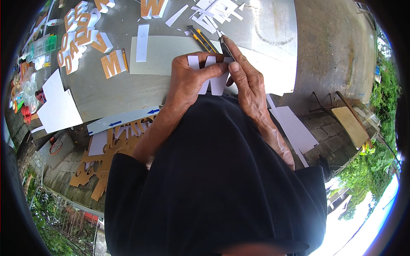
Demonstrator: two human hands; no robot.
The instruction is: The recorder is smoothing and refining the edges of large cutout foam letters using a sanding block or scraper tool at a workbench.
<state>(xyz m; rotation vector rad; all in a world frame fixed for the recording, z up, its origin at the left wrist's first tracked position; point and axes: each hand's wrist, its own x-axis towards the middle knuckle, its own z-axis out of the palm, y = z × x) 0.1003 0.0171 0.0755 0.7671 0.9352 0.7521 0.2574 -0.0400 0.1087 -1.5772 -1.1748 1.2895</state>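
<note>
My left hand (184,82) is closed on a white letter (218,83) of thick board, held near the table's front edge. Its strokes show between and below the fingers, though part of its outline is covered. In my right hand (250,81) is a dark utility knife (226,49), with the index finger stretched along it and the thumb against the letter. Where the blade meets the board, I cannot make it out. Just beyond the hands, a yellow and black utility knife (200,39) lies on a pale sheet (160,45).
Several brown-faced white letters (87,36) stand at the far left, near a pencil (124,59). White offcuts (220,13) lie piled at the back. A white board (60,104) overhangs the left edge. Cut brown sheets (106,158) lie below left; a chair (350,123) stands right.
</note>
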